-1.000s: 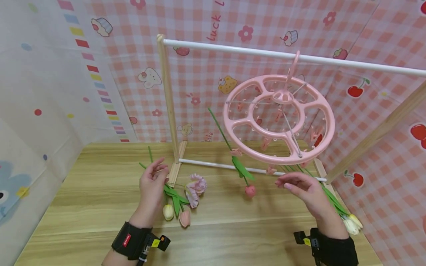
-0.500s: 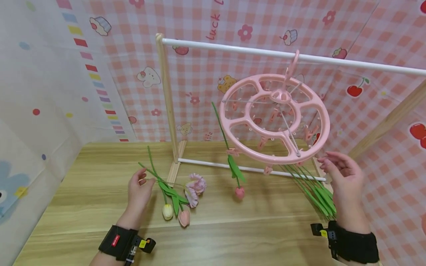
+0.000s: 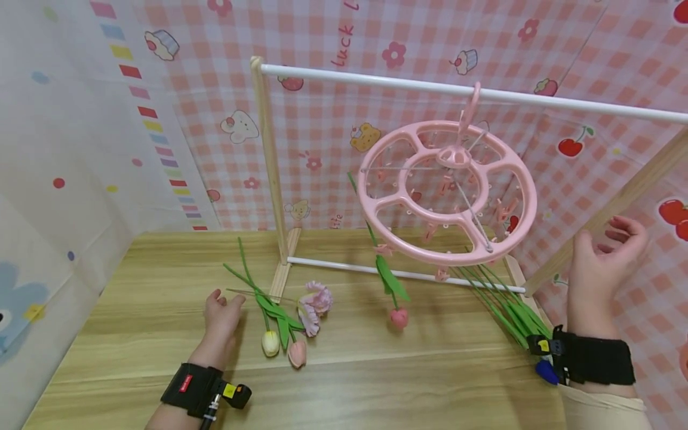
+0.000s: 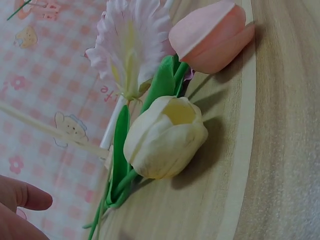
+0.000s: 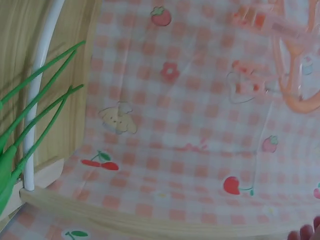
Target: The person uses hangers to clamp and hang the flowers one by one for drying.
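Table [image 3: 134, 334]: lying wooden under everything, carrying the rack's feet, the loose flowers and the left hand.
Drying rack [image 3: 267, 167]: standing on the table's far half, wooden uprights bearing a white top rail and a white lower rail.
Round peg hanger [image 3: 447, 192]: hanging by its pink hook from the top rail, tilting slightly, pegs dangling beneath the ring.
Clipped pink tulip [image 3: 399, 317]: dangling head down from a peg at the ring's left edge, bloom hovering just above the table.
Bundle of green stems [image 3: 507, 307]: lying under the hanger's right side, running toward the right wrist; blooms hidden.
Loose flowers: resting beside the rack's left foot, stems crossing — cream tulip [image 3: 270, 343], pink tulip [image 3: 298, 353], frilled pink carnation [image 3: 316, 303]; filling the left wrist view close up.
Right hand [image 3: 604, 263]: hovering raised to the right of the hanger, near the slanting wooden upright, fingers spread and loosely bent, gripping nothing.
Left hand [image 3: 221, 313]: resting on the table just left of the loose stems, fingers relaxed and apart, holding nothing; contact with the nearest stem impossible to tell.
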Demonstrator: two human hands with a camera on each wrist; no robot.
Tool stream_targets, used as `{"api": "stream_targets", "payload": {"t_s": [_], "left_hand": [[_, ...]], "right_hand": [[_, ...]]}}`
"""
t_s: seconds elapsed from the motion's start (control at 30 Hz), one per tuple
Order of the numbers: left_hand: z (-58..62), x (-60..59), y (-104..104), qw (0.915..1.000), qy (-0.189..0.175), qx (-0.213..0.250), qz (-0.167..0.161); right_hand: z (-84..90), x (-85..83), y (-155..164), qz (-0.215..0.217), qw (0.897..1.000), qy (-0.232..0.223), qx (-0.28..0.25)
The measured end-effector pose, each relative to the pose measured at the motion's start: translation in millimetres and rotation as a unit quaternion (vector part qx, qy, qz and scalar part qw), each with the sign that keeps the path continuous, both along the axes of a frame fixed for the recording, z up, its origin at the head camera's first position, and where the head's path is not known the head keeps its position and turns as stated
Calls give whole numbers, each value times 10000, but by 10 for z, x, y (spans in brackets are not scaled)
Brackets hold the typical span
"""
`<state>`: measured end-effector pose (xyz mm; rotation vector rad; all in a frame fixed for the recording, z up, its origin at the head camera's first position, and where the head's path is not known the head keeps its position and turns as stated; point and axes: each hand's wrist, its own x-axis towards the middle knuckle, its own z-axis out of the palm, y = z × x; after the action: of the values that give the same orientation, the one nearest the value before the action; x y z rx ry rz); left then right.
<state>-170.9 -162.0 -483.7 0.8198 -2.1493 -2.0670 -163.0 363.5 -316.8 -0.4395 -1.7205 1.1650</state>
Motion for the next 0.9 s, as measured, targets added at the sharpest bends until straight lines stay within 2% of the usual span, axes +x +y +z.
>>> {"api": "stream_targets", "payload": {"t_s": [0.1,0.17,0.27,0.37,0.43,0.5,0.7,0.9], "left_hand": [[-37,-6,-20,9999,-72,120,5],[-52,-5,-28,9998,-103,151,-23],[-61,3,-32,9996,-155,195,-137],[-68,10,-32,9992,-194,247,-251],[-74,14,-30,9990,-227,259,-297],[-79,19,-28,9988,-256,270,-320],[-79,36,-3,9983,-353,199,-428],[-78,15,25,9982,-402,-23,-438]], "right_hand": [[39,-55,-1,-331,9989,26,337],[33,-118,47,-492,9984,67,280],[-17,-227,170,-582,9979,-267,1],[-70,-326,303,-456,9948,-820,-386],[-86,-381,377,-255,9919,-1011,-730],[-100,-433,438,-104,9901,-1004,-978],[-115,-520,559,145,9836,-608,-1691],[-88,-553,661,-59,9765,-1136,-1829]]}}
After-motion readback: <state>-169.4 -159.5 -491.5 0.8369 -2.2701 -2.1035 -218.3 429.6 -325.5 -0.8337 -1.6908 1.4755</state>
